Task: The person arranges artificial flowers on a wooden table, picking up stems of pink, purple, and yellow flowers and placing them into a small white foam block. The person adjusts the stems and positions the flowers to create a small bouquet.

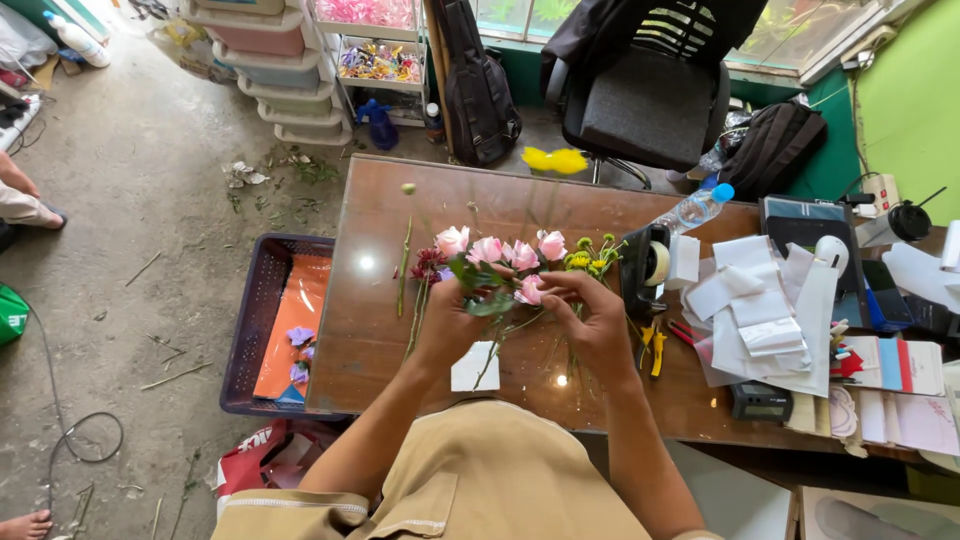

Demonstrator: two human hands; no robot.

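Observation:
My left hand (447, 325) grips the stems of a small bunch of pink flowers (490, 252) with green leaves, held over the brown wooden table (370, 300). My right hand (592, 318) pinches one pink bloom (530, 291) at the right side of the bunch. Two tall yellow flowers (555, 160) rise behind the bunch. Small yellow-green blooms (590, 257) lie just right of it. Loose green stems (405, 265) and dark red flowers (429, 262) rest on the table to the left.
A white card (476, 367) lies under my wrists. A black tape dispenser (650, 265), yellow-handled cutters (655, 345), a water bottle (695, 208), papers (770, 310) and a calculator (760, 400) fill the right side. A purple crate (262, 320) stands left of the table, an office chair (650, 95) behind.

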